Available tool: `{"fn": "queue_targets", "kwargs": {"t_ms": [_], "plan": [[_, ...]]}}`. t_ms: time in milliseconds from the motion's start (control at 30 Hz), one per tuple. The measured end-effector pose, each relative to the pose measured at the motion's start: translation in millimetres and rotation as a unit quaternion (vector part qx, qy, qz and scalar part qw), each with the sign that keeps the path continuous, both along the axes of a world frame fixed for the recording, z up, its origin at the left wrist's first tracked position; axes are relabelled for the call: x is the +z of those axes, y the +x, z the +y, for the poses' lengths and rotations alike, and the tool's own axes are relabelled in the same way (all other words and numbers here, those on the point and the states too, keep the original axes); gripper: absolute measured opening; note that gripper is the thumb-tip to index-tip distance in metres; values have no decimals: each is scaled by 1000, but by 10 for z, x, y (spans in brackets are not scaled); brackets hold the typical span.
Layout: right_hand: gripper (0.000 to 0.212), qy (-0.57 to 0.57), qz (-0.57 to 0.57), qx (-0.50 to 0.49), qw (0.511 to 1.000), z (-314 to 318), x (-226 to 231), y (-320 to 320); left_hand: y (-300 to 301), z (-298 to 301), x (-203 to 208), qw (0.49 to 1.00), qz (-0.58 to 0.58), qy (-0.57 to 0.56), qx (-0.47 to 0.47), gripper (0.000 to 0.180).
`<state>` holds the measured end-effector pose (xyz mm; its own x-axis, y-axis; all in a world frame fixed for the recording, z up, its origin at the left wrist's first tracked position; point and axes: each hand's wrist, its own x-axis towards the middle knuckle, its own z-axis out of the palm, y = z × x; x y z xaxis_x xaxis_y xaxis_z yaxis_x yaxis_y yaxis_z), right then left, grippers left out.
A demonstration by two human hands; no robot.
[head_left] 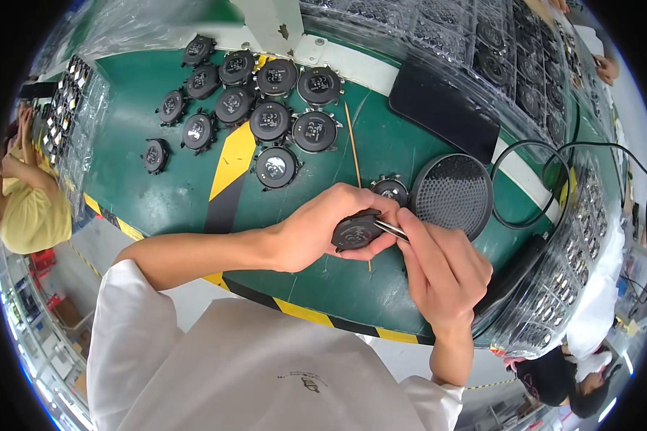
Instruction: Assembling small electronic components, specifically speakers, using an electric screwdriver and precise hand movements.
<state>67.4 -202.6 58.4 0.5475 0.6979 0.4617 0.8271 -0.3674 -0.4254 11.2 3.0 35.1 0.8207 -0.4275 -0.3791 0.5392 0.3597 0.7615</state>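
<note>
My left hand (313,226) is closed around a round black watch case (357,230), its back turned up toward me. In my right hand (446,269) I pinch a pair of metal tweezers (392,230), whose tips touch or nearly touch the edge of the case. Just beyond my fingers lies another watch case (390,188) on the green tabletop. To its right stands a round grey dish (453,197) with a perforated, honeycomb-like surface. A thin wooden stick (353,147) lies on the table and passes behind my left hand.
Several black watch cases (269,121) lie in a cluster at the far left. A dark flat phone-like slab (444,108) rests at the back right. Clear plastic trays (546,302) of parts and a looped black cable (528,144) border the right side. Striped tape (302,312) marks the table's front edge.
</note>
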Motion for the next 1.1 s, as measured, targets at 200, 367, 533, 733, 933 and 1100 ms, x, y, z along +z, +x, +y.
{"fn": "queue_targets", "kwargs": {"t_ms": [200, 367, 533, 733, 933, 1100], "plan": [[38, -9, 9, -1, 1000, 12, -4, 13, -24, 2, -33, 998, 1, -55, 31, 54], [39, -8, 3, 3, 1000, 14, 0, 19, -21, 18, -23, 999, 4, -37, 17, 58], [40, -11, 0, 3, 1000, 1, 11, 18, -19, 7, -23, 999, -18, -33, 16, 58], [41, -8, 5, 8, 1000, -15, -2, 12, -24, -8, -39, 999, -27, -40, 12, 59], [42, -5, 16, 9, 1000, -10, -7, 6, -37, -5, -5, 998, 5, -56, 21, 62], [43, -1, 25, 11, 1000, -1, -3, 9, -32, 8, 0, 999, -10, -41, 15, 62]]}}
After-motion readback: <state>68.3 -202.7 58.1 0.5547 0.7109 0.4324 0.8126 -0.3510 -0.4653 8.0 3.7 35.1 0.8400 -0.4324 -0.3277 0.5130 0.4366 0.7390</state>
